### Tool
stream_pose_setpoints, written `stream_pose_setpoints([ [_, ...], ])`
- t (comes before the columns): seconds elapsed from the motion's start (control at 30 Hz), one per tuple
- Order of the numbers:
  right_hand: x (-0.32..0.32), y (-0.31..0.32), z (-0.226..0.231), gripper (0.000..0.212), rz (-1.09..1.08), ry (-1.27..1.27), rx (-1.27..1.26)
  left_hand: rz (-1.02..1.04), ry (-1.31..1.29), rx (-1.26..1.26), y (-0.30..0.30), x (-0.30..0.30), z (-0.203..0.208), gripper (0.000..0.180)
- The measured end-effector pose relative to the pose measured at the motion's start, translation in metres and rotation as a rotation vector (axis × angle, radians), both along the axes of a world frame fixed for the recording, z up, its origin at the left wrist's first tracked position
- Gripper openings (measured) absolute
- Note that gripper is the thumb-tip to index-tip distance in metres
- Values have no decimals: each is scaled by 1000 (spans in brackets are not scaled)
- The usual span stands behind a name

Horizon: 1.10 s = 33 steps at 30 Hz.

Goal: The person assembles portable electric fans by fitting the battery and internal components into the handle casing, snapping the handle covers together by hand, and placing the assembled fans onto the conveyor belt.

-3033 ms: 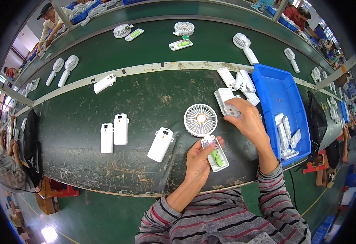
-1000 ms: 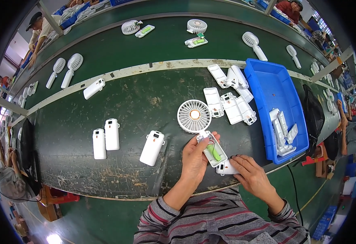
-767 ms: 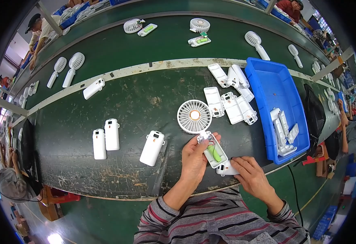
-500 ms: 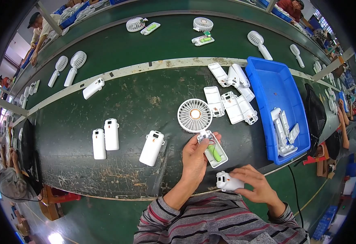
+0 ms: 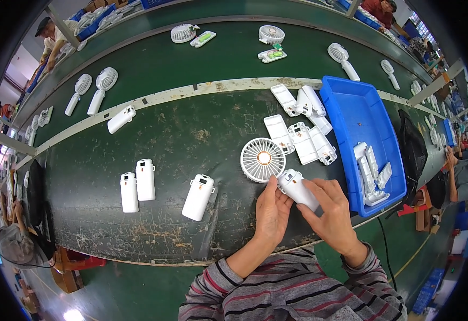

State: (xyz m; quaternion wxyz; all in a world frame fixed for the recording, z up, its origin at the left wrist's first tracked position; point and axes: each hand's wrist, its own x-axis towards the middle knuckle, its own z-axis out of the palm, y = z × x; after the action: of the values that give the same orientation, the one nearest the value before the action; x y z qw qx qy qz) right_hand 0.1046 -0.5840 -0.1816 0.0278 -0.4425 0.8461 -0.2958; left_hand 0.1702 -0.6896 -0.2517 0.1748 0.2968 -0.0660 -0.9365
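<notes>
A white handheld fan [image 5: 255, 166] lies near the table's front, its round grille pointing away from me. My left hand [image 5: 270, 216] is closed on the left side of its handle, thumb near the neck. Over that handle sits a white handle cover [image 5: 299, 191] with a small dark window and an orange mark. My right hand [image 5: 331, 216] grips the cover from the right, thumb and fingers on its sides. The cover hides the handle's inside; whether it is fully seated I cannot tell. Several white shell halves [image 5: 304, 142] lie just beyond the fan.
A blue bin [image 5: 358, 112] with several white shells stands right of my hands. White covers [image 5: 198, 198] lie on the left of the dark table. Past a pale rail [image 5: 218, 85], fans [image 5: 271, 35] lie along a green belt [image 5: 153, 59]. People work at the sides and far edge.
My right hand has brought the cover up from the table edge onto the open handle, hiding the green battery and wires. The fan has shifted slightly right and nearer.
</notes>
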Motion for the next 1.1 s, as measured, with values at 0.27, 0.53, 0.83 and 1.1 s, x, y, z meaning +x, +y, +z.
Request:
stream_pose_setpoints([
  [0.27, -3, -4, 0, 46, 78, 11, 121, -45, -55, -118, 4, -3, -3, 21],
  [0.53, 2, 2, -13, 50, 75, 57, 130, -9, -36, -194, 11, -7, -10, 26],
  [0.83, -5, 3, -16, 43, -102, -169, 149, -53, 68, -301, -1, -6, -11, 34],
  [1.1, -32, 13, -27, 18, 78, -1329, -27, -248, 258, -381, -11, 1, 0, 44],
])
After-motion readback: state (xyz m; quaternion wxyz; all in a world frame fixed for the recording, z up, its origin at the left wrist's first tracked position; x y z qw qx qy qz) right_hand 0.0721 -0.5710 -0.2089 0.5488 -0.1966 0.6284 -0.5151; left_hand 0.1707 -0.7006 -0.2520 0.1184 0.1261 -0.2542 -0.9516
